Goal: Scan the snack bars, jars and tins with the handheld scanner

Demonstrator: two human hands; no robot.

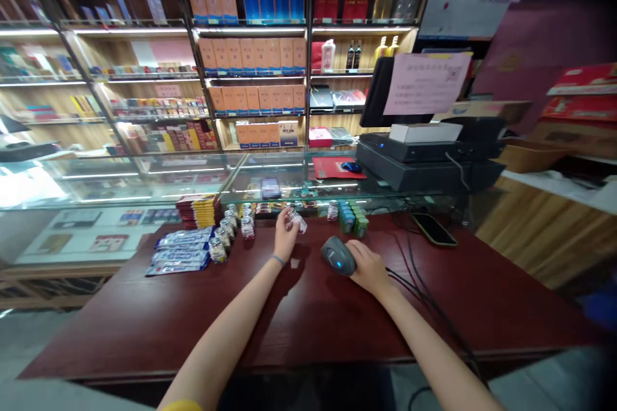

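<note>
Small jar (299, 224) sits pinched in your left hand (285, 236) near the far edge of the worktop (313, 327); your right hand (369, 264) is wrapped round the grey scanner (339, 255), closer to the near edge

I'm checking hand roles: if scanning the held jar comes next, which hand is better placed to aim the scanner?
Probably the right hand: it grips the scanner, whose blue light is lit. The left hand is occupied holding the small jar.

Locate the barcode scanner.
In the head view, the barcode scanner is just right of centre, held in the right hand, with green packs just beyond it.
</note>
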